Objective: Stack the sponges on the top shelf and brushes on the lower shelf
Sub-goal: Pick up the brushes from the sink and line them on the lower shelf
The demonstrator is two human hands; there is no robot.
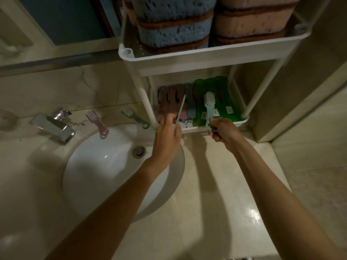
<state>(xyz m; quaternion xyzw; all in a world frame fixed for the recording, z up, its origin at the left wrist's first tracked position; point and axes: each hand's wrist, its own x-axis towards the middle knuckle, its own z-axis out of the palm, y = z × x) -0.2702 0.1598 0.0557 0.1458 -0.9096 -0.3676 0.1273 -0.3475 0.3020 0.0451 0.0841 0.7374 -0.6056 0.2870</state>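
A white two-tier rack stands on the counter; its top shelf point(206, 55) carries stacked blue sponges point(172, 21) and pink sponges point(251, 21). The lower shelf point(242, 121) holds a row of pink and grey brushes point(172, 98) on the left and green brushes point(223, 98) on the right. My left hand point(167, 136) grips a thin green brush point(180, 109) seen edge-on, pointing into the lower shelf. My right hand point(223, 131) holds a pale green brush with white bristles point(208, 104) by its handle, over the green brushes.
A pink brush point(98, 124) and a green brush point(134, 117) lie on the counter behind the white sink basin point(105, 166). A chrome tap point(54, 124) sits at the left. A wall corner stands close on the rack's right.
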